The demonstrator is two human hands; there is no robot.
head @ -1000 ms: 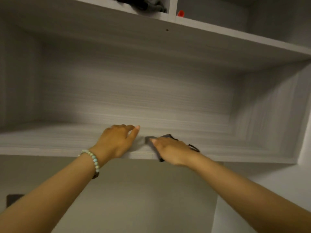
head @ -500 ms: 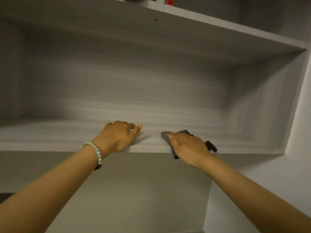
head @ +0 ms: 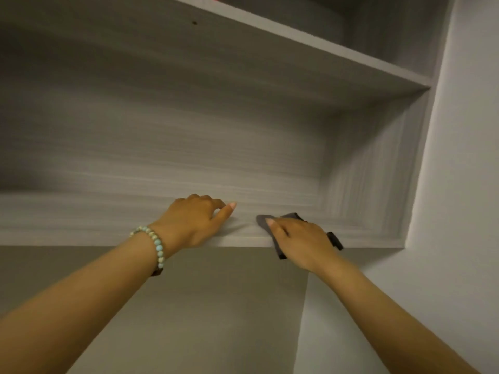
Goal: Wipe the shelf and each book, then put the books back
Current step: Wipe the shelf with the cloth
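At the left, the shelf (head: 94, 217) runs as a pale wood-grain board with nothing standing on it in view; no books show anywhere, so where they wait cannot be told. The left hand (head: 194, 222) rests on the shelf near its front edge, knuckles bent, thumb stretched out, holding nothing. A beaded bracelet (head: 156, 245) sits on its wrist. It looks like a brace for the reach.

Just to the right, apart from that hand, the right hand (head: 299, 238) lies flat on a dark cloth (head: 293, 216), pressing it onto the board. Two corners of the cloth hang past the front edge. This appears to be the shelf-wiping step, with the book steps not yet done.

The likely trouble is that overhang: a stroke pulled toward the person could drag the cloth off the lip from under the palm. The deep right corner, beside the side wall, could also be skipped, since the reach is high and the hand sits near the front.
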